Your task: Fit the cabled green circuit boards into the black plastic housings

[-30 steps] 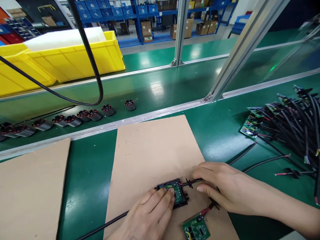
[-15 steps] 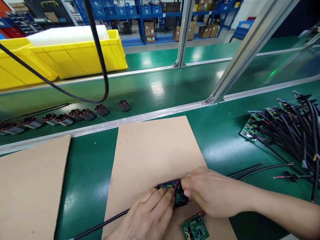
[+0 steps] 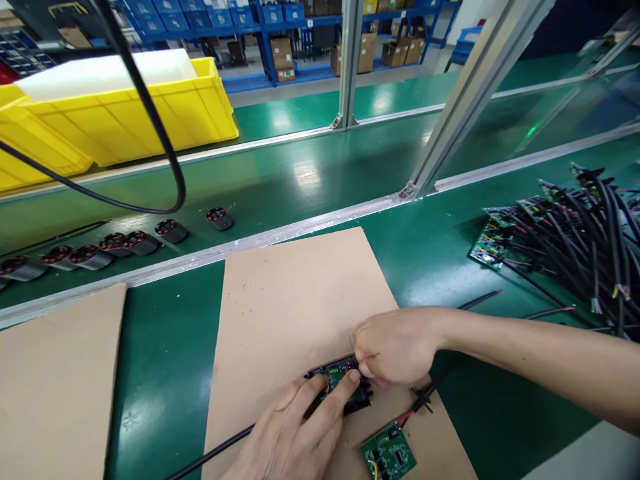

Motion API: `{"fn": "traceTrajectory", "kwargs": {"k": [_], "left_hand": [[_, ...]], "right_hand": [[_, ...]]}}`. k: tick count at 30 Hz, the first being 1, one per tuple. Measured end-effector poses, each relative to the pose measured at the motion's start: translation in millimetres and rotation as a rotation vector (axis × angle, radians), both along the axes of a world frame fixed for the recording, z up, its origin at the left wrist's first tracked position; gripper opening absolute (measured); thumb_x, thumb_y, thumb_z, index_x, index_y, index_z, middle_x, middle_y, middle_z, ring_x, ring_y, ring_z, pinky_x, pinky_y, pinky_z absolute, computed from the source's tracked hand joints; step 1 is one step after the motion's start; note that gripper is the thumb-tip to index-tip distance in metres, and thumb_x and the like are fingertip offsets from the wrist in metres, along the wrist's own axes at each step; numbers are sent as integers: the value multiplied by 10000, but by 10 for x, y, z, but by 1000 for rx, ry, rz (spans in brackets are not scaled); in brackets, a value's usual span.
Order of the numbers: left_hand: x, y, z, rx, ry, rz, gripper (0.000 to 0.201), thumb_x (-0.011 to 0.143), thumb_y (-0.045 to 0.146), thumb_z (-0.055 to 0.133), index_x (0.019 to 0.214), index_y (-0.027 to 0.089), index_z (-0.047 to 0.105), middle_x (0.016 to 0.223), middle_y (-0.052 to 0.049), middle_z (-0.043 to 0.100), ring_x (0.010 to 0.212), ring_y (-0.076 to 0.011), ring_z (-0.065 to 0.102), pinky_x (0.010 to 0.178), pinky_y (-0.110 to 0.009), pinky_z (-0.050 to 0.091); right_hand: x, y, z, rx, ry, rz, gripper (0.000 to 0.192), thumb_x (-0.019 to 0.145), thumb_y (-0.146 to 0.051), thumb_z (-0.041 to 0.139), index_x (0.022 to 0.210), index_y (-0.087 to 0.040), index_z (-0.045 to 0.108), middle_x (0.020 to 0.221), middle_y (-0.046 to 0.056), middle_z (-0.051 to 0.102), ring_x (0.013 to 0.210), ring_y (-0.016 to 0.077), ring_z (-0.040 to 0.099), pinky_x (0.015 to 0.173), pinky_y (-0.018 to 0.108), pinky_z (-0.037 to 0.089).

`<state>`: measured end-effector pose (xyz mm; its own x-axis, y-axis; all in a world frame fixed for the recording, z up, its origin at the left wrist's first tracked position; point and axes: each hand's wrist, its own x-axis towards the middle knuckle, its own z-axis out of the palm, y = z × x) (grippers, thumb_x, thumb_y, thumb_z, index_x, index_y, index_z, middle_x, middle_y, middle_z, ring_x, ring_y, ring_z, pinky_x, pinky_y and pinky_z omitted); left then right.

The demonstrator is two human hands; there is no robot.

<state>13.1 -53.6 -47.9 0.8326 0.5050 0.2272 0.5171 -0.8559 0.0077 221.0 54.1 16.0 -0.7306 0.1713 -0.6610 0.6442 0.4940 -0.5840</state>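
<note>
I'm pinning the black housing (image 3: 345, 390) near the surface's front edge with my left hand (image 3: 295, 433); right hand (image 3: 395, 347), pinched closed, is seating its wire.

Boards (image 3: 500, 243) right of cardboard sheet (image 3: 295, 300), probably apart.

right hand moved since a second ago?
Yes. The right hand slid left along the cardboard sheet, now bunched over the black module and its right end.
</note>
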Motion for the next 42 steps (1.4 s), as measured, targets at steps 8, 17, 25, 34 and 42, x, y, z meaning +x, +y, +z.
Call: {"fn": "traceTrajectory", "kwargs": {"k": [8,17,25,34,42], "left_hand": [[30,73,-11,9,-45,-60,404,1021,129,302,983,145,704,1245,-17,659,1003,-201,551,826,-305,427],[28,79,-37,23,-126,-64,375,1015,120,323,1047,139,696,1214,-41,679,1005,-180,572,841,-286,448],[4,-41,-37,140,34,-20,365,992,151,401,1294,202,601,1319,-29,625,1233,-171,509,925,-269,406],[-10,-32,-35,56,6,1,493,933,83,438,1421,150,452,1225,-61,673,1133,-162,570,982,-281,398],[-320,321,208,-276,-245,428,560,916,349,514,1422,174,349,1284,-145,593,1069,-259,635,827,-353,555]], "right_hand": [[-71,-106,-188,151,-20,-103,309,691,-90,602,416,-190,502,475,23,580,508,181,545,524,296,385],[228,-347,-86,466,155,-263,171,805,-241,581,899,-138,679,829,117,696,757,257,649,605,323,441],[444,-686,-419,830,444,-91,115,905,-103,498,886,-140,605,874,71,615,774,206,516,599,321,361],[454,-600,-489,705,482,-167,137,901,-110,485,892,-168,610,881,47,597,789,186,507,644,305,385],[361,-171,-171,788,464,-195,181,950,-219,500,1100,-185,596,1040,56,604,777,158,584,663,270,437]]}}
